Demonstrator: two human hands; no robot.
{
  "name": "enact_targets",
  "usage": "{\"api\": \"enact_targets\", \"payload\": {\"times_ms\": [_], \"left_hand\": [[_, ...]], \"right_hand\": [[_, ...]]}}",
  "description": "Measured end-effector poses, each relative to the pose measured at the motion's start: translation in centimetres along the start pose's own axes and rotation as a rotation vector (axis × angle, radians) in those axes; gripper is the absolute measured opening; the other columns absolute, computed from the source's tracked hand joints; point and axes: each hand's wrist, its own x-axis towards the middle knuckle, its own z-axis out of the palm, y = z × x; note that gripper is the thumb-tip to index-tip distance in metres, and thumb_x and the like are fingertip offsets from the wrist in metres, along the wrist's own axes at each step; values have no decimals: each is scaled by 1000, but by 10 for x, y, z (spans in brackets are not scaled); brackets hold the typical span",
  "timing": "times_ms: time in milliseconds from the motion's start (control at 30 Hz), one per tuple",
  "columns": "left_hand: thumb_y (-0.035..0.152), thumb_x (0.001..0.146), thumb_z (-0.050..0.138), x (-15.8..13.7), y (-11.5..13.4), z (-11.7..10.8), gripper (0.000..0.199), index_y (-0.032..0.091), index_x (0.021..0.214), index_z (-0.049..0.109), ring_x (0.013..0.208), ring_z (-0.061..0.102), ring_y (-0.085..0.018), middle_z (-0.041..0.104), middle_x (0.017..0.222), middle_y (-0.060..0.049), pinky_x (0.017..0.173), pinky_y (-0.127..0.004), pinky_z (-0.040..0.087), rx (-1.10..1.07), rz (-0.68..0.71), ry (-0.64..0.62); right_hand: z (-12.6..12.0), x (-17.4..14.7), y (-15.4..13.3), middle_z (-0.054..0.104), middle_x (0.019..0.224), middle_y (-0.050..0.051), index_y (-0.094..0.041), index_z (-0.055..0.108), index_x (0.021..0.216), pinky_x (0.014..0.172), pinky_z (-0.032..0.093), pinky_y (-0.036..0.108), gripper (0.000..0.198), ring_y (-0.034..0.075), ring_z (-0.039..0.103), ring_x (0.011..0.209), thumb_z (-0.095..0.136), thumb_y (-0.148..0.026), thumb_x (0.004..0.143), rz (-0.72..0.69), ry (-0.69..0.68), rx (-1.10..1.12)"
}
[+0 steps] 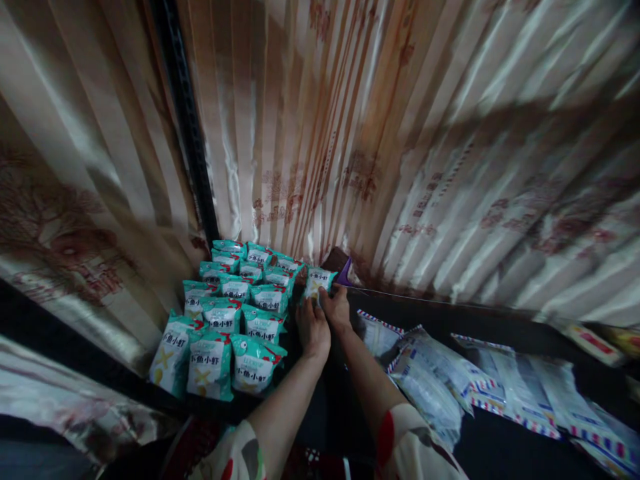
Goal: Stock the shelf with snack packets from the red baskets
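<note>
A teal and white snack bag [316, 279] stands near the back of the black surface, to the right of the rows of bags. My left hand [314, 328] is at its lower left edge, fingers curled against it. From the right, my right hand [335, 308] grips the same bag, thumb pressed on its front. Both hands partly cover its lower end. Close on the left, several matching snack bags [220, 317] stand upright in rows, their printed fronts facing me.
Clear plastic packets [430, 373] with red and blue striped edges lie on the black surface [500, 447] at right. A brown and purple item [343, 267] sits behind my hands. Patterned curtains [320, 133] hang behind, with a dark metal post [185, 120] at left.
</note>
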Motion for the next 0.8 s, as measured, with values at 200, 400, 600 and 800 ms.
{"api": "enact_targets", "payload": {"times_ms": [200, 400, 600, 800], "left_hand": [[20, 86, 33, 4, -2, -3, 42, 15, 124, 52, 130, 38, -23, 51, 134, -10, 111, -43, 26, -45, -3, -27], [21, 87, 35, 8, -4, -2, 42, 12, 124, 52, 130, 38, -23, 49, 135, -12, 112, -38, 26, -80, -39, -40], [20, 87, 34, 5, -4, -7, 42, 10, 123, 52, 129, 39, -23, 50, 134, -13, 111, -39, 27, -82, -1, -38], [18, 87, 33, -19, 7, -19, 40, 12, 119, 56, 124, 46, -24, 56, 127, -14, 108, -40, 33, -65, 39, -20]], "right_hand": [[14, 3, 0, 68, 98, 10, -22, 52, 111, 86, 46, 38, 43, 24, 63, 95, 54, -46, 75, -27, -63, 32], [16, 4, 1, 67, 104, 8, -24, 59, 111, 91, 43, 38, 41, 25, 61, 101, 58, -41, 74, -95, -124, -78], [14, -4, -2, 62, 115, 12, -19, 54, 120, 98, 38, 38, 50, 27, 55, 112, 54, -40, 75, -128, -100, -74], [-2, -36, -4, 53, 127, 19, -8, 49, 125, 102, 35, 39, 57, 27, 50, 117, 45, -39, 77, -189, -38, -76]]}}
